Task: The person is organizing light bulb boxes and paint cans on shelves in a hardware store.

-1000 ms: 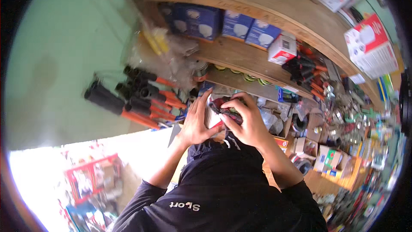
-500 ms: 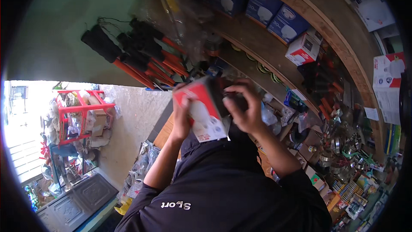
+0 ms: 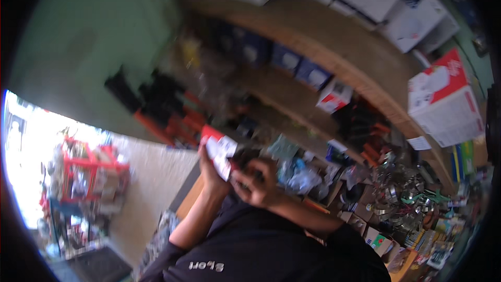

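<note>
A red and white cardboard box [image 3: 222, 152] is tilted in front of my chest. My left hand [image 3: 213, 177] grips it along its left and lower side. Against its right side is my right hand [image 3: 257, 184], with the fingers curled around something dark. Motion blur hides what that dark thing is, and I cannot tell whether it is part of the box or separate.
Wooden shelves [image 3: 360, 65] hold blue boxes [image 3: 313, 72], a small red and white box [image 3: 335, 95] and a large red and white carton [image 3: 446, 102]. Black and orange long-handled tools [image 3: 167, 109] hang at the left wall. Metal clamps [image 3: 399, 193] pile up at right.
The view has swung, bringing more of the upper shelf in. My hands and the box are lower and to the left, and the box shows a narrower face.
</note>
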Motion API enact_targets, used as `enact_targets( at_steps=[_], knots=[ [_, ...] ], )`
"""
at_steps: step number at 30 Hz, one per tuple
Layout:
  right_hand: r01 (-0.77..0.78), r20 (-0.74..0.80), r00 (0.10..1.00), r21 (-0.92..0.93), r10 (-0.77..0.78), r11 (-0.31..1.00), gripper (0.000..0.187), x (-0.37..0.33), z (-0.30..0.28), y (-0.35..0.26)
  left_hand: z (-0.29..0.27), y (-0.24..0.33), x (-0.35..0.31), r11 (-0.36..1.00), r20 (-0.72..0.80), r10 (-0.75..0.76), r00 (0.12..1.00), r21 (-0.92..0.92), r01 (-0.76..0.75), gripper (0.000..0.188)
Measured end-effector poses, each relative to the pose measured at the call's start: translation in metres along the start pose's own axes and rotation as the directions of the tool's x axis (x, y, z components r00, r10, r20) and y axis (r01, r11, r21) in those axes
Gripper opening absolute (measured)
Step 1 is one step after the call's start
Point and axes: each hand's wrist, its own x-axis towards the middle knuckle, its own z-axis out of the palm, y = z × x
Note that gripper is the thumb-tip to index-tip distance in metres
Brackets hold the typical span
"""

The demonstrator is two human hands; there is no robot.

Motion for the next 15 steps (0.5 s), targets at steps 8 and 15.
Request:
enact_targets(
  at_steps=[8,15],
  knots=[
    [-0.048,0.106,0.994,0.171,0.03,0.984,0.045,-0.026,-0.024,0.01,0.138,0.043,-0.021,0.182,0.42,0.781,0.462,0.555,-0.812,0.048],
    [-0.321,0.02,0.947,0.074,0.321,0.944,0.032,-0.048,-0.031,0.04,0.378,-0.014,-0.021,-0.34,0.888,0.447,-0.111,0.054,-0.939,0.076]
  ],
)
